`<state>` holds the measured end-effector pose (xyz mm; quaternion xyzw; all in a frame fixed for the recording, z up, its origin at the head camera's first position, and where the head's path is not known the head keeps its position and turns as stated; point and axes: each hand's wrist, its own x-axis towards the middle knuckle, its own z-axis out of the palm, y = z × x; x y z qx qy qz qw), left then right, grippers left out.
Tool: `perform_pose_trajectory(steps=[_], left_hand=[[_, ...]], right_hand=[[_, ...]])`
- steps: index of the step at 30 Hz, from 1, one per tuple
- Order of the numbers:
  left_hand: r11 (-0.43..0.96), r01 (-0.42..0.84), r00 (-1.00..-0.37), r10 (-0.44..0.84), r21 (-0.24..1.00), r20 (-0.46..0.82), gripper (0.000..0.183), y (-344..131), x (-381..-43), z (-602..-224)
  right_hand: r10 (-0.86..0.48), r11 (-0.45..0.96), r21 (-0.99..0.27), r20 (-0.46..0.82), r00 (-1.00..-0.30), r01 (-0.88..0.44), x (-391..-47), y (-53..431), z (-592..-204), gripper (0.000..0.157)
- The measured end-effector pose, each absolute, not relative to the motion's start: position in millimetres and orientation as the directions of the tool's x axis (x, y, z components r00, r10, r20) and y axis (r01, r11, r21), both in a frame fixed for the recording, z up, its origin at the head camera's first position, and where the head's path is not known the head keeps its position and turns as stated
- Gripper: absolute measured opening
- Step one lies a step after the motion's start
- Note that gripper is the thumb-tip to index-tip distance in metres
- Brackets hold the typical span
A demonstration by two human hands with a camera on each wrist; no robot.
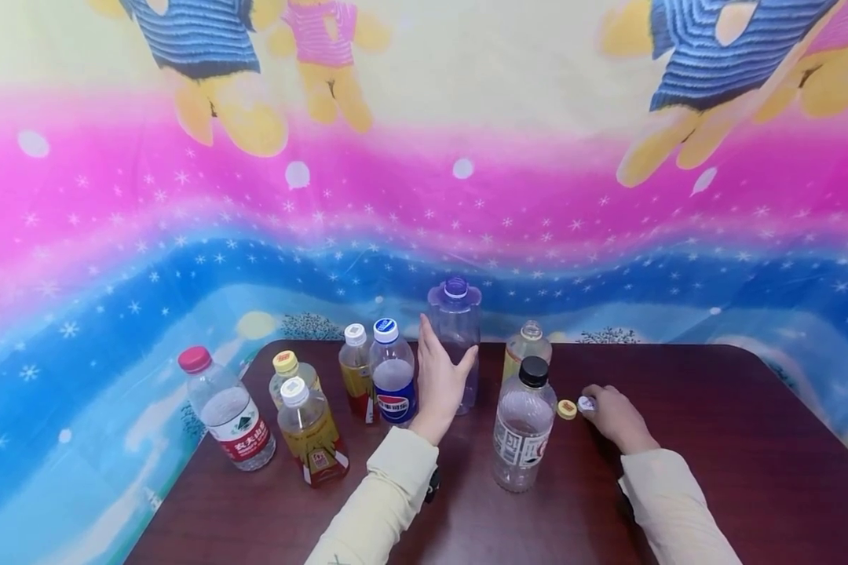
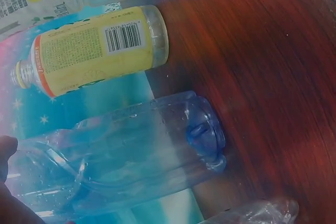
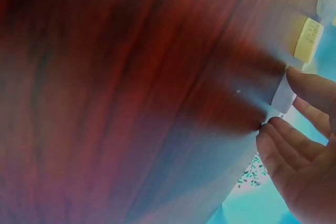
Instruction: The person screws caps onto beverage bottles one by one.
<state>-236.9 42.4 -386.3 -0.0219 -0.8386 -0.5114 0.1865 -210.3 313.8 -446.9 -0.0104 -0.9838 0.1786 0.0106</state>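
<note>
In the head view my left hand [image 1: 441, 384] is at a tall translucent purple bottle [image 1: 469, 322], its fingers straight along the left side and the thumb spread across the front. The left wrist view shows this bottle [image 2: 131, 156] with part of the hand at the left edge. Out on the right of the table, my right hand [image 1: 618, 420] pinches a white bottle cap [image 1: 586, 403] at the tabletop; the right wrist view shows thumb and fingers around the cap [image 3: 283, 95]. Beside it lies a yellow cap [image 1: 567, 409].
Near the right hand stand a black-capped clear bottle [image 1: 519, 439] and an uncapped yellow-labelled bottle [image 1: 512, 353]. On the left are a red-capped water bottle [image 1: 233, 420], a blue-capped Pepsi bottle [image 1: 394, 380] and several gold-labelled bottles [image 1: 314, 439]. A patterned cloth [image 1: 466, 212] hangs behind the table [image 1: 714, 416].
</note>
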Motion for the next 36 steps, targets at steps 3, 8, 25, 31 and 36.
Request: perform_pose_trajectory(steps=[3,8,25,31,36], left_hand=[[0.482,0.229,-0.928,-0.153,0.846,0.339,0.091,42.2,-236.4,-385.7],[0.478,0.221,-0.93,-0.159,0.85,0.331,0.09,40.8,-233.8,-385.8],[0.45,0.27,-0.929,-0.11,0.851,0.353,0.09,37.3,-202.0,-389.6],[0.436,0.282,-0.935,-0.076,0.855,0.347,0.089,33.8,-188.5,-392.7],[0.424,0.261,-0.946,-0.067,0.867,0.318,0.09,30.7,-175.7,-394.4]], right_hand=[[0.039,0.923,-0.383,0.017,-0.999,0.03,-210.1,316.7,-447.1,0.032],[0.05,0.897,-0.441,0.026,-0.998,0.033,-207.5,322.3,-444.8,0.034],[0.111,0.834,-0.551,0.166,-0.98,0.001,-178.2,319.4,-390.4,0.045],[0.105,0.836,-0.545,0.286,-0.953,-0.071,-164.8,299.2,-354.4,0.045],[0.098,0.819,-0.558,0.365,-0.926,-0.133,-152.4,276.0,-328.9,0.045]])
